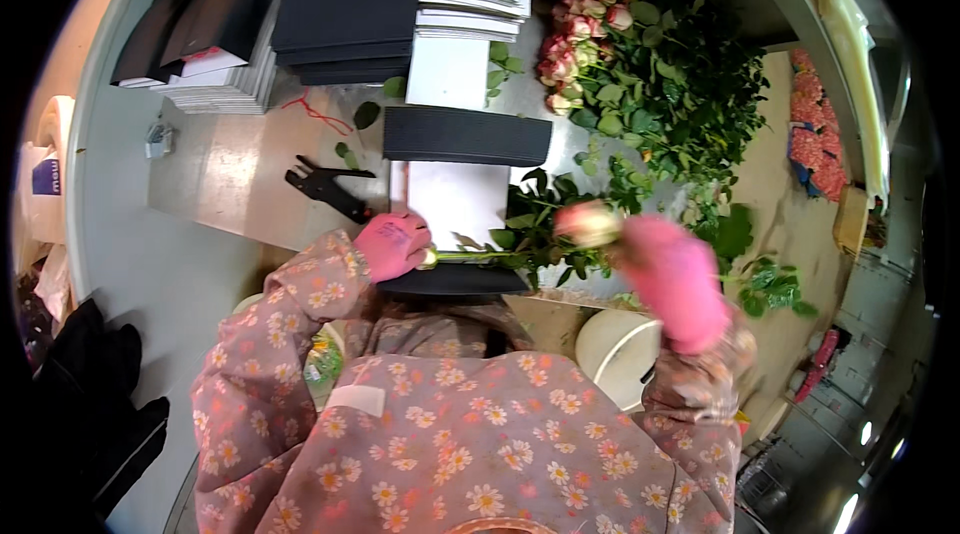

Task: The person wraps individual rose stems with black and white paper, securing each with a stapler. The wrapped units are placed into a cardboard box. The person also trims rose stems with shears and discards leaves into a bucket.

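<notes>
Over the workbench [215, 179], our left hand [393, 244] closes on a rose stem [470, 256] while our right hand [665, 269] wraps the bloom [588, 224]; best we grip lightly, keeping the stem level above the black card [466, 135].

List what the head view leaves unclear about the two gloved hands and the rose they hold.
- Right hand: motion-blurred in the head view, so its fingers and grip on the rose bloom cannot be made out.
- Left hand: closed around the rose stem; the stem's cut end is hidden inside the glove.
- Bloom: blurred, petal detail lost.
- Black cutters: too small to tell whether the blades are open.
</notes>
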A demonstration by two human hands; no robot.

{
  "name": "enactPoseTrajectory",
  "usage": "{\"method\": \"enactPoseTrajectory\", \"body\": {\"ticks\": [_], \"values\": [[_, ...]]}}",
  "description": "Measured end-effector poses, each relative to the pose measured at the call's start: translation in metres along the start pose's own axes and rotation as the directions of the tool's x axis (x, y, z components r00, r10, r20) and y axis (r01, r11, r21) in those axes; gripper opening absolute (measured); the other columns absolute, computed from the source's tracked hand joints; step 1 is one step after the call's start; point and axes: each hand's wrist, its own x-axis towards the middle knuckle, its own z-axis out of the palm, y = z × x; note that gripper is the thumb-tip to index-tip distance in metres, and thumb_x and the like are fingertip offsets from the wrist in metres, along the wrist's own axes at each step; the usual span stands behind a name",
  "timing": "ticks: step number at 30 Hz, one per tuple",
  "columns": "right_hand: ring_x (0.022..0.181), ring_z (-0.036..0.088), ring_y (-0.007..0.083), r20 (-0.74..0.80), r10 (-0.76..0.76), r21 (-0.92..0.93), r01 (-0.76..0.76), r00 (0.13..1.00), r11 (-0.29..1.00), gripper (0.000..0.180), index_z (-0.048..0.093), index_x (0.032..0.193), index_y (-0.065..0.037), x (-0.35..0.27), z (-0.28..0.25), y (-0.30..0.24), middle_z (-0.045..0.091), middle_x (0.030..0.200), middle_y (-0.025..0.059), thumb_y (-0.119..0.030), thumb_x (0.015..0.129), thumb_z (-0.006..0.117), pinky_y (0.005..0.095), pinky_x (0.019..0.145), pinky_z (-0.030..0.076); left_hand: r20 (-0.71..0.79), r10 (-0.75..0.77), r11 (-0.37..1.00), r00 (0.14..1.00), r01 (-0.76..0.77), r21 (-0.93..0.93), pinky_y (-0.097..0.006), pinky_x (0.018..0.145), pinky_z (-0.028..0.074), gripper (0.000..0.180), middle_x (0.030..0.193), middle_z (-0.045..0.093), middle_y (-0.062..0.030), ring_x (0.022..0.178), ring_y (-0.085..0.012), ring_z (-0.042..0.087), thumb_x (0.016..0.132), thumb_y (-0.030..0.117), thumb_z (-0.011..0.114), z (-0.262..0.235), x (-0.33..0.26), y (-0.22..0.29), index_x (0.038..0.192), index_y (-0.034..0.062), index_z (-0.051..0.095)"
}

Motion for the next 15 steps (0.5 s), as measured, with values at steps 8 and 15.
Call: {"method": "enactPoseTrajectory", "body": {"ticks": [8, 15], "values": [[0.094, 0.060, 0.0362, 0.038, -0.374, 0.474, 0.313, 0.927, 0.823, 0.029, 0.055, 0.107, -0.010, 0.111, 0.235, -0.071, 0.060, 0.103, 0.0157, -0.025, 0.083, 0.060, 0.0462, 0.080, 0.049, -0.182, -0.391, 0.916, 0.902, 0.363, -0.170, -0.045, 0.087, 0.044, 0.065, 0.109, 0.054, -0.0203, 0.102, -0.0361, 0.053, 0.067, 0.036, 0.076, 0.018, -0.003, -0.003, 0.117, 0.0039, 0.051], [0.088, 0.061, 0.0348, -0.020, -0.438, 0.396, 0.410, 0.899, 0.822, 0.028, 0.057, 0.103, -0.005, 0.100, 0.249, -0.075, 0.058, 0.096, 0.0165, -0.022, 0.081, 0.060, 0.0436, 0.080, 0.050, -0.108, -0.141, 0.990, 0.984, 0.142, -0.001, -0.044, 0.085, 0.042, 0.050, 0.102, 0.056, -0.0121, 0.097, -0.0335, 0.054, 0.070, 0.028, 0.071, 0.004, 0.009, 0.005, 0.113, 0.0081, 0.055]]}}
